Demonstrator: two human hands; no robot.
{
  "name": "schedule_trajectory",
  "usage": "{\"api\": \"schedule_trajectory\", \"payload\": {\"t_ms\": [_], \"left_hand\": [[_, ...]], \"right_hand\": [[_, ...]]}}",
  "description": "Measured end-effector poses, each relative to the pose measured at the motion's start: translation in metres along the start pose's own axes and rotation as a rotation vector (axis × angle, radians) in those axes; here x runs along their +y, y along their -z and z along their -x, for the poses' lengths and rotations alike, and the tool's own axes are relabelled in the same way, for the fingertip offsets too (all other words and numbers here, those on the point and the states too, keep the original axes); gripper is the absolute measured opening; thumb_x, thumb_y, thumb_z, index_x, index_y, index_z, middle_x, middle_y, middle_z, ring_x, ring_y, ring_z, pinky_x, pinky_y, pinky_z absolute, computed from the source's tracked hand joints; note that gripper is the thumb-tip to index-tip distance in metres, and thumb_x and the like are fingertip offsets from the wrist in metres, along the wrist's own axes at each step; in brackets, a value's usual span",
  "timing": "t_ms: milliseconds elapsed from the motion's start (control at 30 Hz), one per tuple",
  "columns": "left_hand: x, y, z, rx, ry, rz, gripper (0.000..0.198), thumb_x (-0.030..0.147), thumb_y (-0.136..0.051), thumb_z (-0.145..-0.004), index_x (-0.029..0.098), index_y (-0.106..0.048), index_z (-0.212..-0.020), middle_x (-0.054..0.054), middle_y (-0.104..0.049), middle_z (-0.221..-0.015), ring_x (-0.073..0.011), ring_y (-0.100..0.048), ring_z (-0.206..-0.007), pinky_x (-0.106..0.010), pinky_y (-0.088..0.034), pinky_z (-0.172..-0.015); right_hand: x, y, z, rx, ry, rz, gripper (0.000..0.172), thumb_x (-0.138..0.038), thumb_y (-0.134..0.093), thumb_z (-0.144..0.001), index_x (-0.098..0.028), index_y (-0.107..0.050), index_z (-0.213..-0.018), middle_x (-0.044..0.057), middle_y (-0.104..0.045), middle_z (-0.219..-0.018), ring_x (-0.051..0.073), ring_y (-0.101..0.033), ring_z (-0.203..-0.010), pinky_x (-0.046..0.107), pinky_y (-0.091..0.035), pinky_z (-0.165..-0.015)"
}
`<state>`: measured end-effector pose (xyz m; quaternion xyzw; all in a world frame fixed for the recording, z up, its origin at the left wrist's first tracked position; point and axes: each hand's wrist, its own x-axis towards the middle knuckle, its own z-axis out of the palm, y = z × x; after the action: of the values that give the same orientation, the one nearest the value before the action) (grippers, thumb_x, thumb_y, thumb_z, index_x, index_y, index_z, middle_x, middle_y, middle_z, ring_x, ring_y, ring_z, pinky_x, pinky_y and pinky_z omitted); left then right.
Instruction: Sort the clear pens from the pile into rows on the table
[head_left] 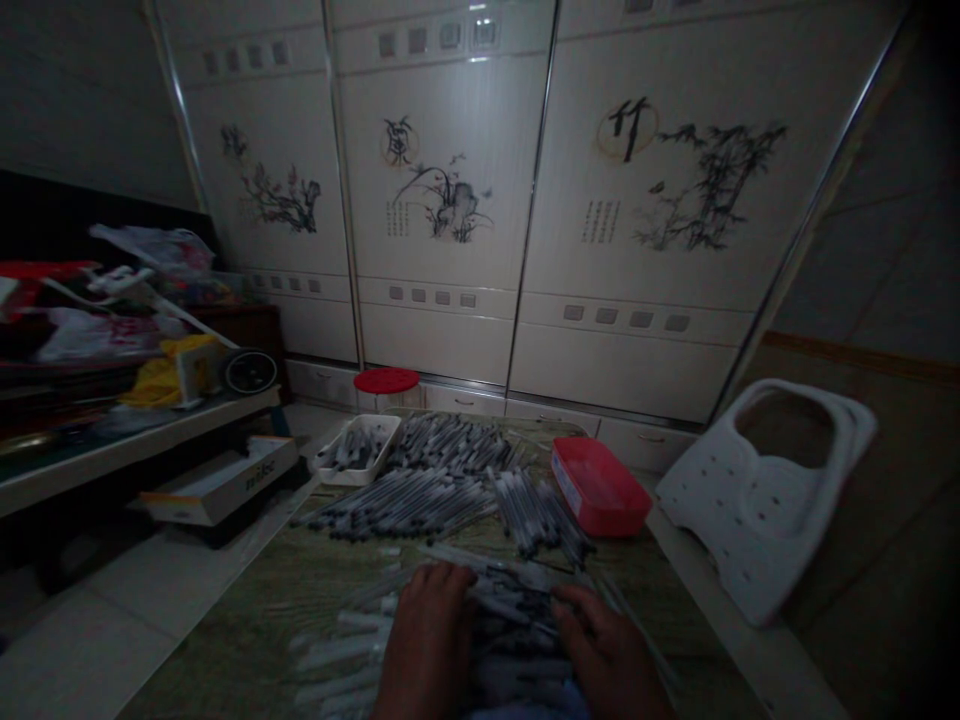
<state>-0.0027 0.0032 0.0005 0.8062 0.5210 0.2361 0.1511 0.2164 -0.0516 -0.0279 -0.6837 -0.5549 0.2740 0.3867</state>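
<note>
A low table is covered with many grey pens. My left hand lies palm down on a heap of pens at the near edge, its fingers curled over them. My right hand rests on the same heap from the right, fingers bent into the pens. Whether either hand grips a pen is hidden in the dim light. More pens lie in rows farther back on the table.
A red box sits at the table's right edge, a white tray with pens at the far left. A white plastic stool lies tipped at right. A red stool stands before the painted wardrobe doors. A cluttered shelf stands left.
</note>
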Motion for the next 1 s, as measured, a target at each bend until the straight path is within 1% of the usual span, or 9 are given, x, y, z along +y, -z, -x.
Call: {"api": "schedule_trajectory", "payload": {"t_ms": [67,100,233,367,467,567,700,867,1000], "left_hand": [[0.001,0.001,-0.001,-0.010,-0.010,-0.034,0.026,0.013,-0.050,-0.090,0.024,-0.073,-0.097,-0.007,-0.071,-0.104,-0.0260,-0.059,-0.104,-0.037,-0.042,-0.089],[0.001,0.001,-0.002,-0.010,-0.012,-0.051,0.026,0.014,-0.051,-0.090,0.025,-0.074,-0.095,-0.007,-0.071,-0.103,-0.0261,-0.059,-0.104,-0.036,-0.042,-0.088],[-0.001,-0.002,-0.004,0.000,-0.008,-0.125,0.029,0.016,-0.053,-0.090,0.029,-0.076,-0.104,-0.007,-0.072,-0.110,-0.0273,-0.058,-0.107,-0.038,-0.039,-0.091],[-0.002,-0.004,-0.005,0.029,0.037,-0.219,0.033,0.019,-0.048,-0.093,0.029,-0.075,-0.108,-0.009,-0.071,-0.116,-0.0309,-0.057,-0.111,-0.043,-0.039,-0.089],[0.000,-0.002,-0.004,0.034,0.045,-0.236,0.035,0.022,-0.044,-0.095,0.029,-0.073,-0.113,-0.010,-0.071,-0.119,-0.0319,-0.056,-0.112,-0.045,-0.038,-0.088],[0.005,0.001,-0.003,0.013,0.025,-0.207,0.035,0.023,-0.043,-0.096,0.030,-0.073,-0.114,-0.008,-0.071,-0.117,-0.0307,-0.057,-0.111,-0.045,-0.037,-0.089],[0.006,0.003,-0.003,-0.012,0.029,-0.175,0.032,0.023,-0.047,-0.095,0.029,-0.074,-0.110,-0.008,-0.073,-0.113,-0.0305,-0.059,-0.109,-0.046,-0.037,-0.091],[-0.005,0.007,-0.005,0.076,0.047,-0.045,0.033,0.028,-0.049,-0.095,0.029,-0.072,-0.118,-0.009,-0.072,-0.121,-0.0302,-0.059,-0.116,-0.046,-0.038,-0.096],[-0.019,0.012,-0.007,0.130,0.082,0.137,0.030,0.034,-0.052,-0.093,0.028,-0.075,-0.110,-0.009,-0.075,-0.115,-0.0302,-0.062,-0.112,-0.046,-0.041,-0.097]], "right_hand": [[0.000,0.000,0.000,0.009,0.019,-0.001,0.042,-0.046,-0.046,-0.095,-0.019,-0.070,-0.115,0.013,-0.075,-0.115,0.028,-0.069,-0.108,0.040,-0.051,-0.094],[0.000,0.000,0.000,0.011,0.031,-0.004,0.041,-0.046,-0.046,-0.096,-0.019,-0.070,-0.114,0.013,-0.075,-0.115,0.028,-0.069,-0.108,0.040,-0.051,-0.094],[-0.003,-0.002,0.003,0.006,0.064,-0.009,0.040,-0.047,-0.046,-0.096,-0.020,-0.071,-0.112,0.012,-0.076,-0.114,0.028,-0.070,-0.106,0.038,-0.052,-0.093],[-0.002,-0.003,0.003,0.011,0.056,-0.002,0.042,-0.048,-0.047,-0.095,-0.020,-0.072,-0.111,0.012,-0.077,-0.111,0.029,-0.071,-0.104,0.038,-0.053,-0.091],[-0.001,-0.002,0.002,0.026,0.042,-0.007,0.040,-0.048,-0.047,-0.093,-0.021,-0.074,-0.109,0.011,-0.078,-0.109,0.029,-0.072,-0.102,0.037,-0.054,-0.088],[-0.002,0.001,0.002,0.034,0.040,-0.004,0.040,-0.048,-0.047,-0.093,-0.021,-0.073,-0.109,0.010,-0.078,-0.107,0.028,-0.072,-0.101,0.036,-0.054,-0.087],[-0.001,0.002,0.000,0.025,0.042,0.005,0.043,-0.052,-0.046,-0.093,-0.020,-0.072,-0.105,0.010,-0.078,-0.098,0.027,-0.072,-0.095,0.036,-0.054,-0.084],[0.000,-0.002,-0.007,0.096,0.052,0.015,0.041,-0.055,-0.047,-0.092,-0.022,-0.070,-0.089,0.006,-0.075,-0.081,0.026,-0.071,-0.082,0.033,-0.052,-0.074],[-0.019,-0.004,-0.020,0.040,0.061,0.127,0.036,-0.047,-0.044,-0.094,-0.021,-0.068,-0.088,0.005,-0.074,-0.082,0.024,-0.069,-0.077,0.031,-0.048,-0.067]]}}
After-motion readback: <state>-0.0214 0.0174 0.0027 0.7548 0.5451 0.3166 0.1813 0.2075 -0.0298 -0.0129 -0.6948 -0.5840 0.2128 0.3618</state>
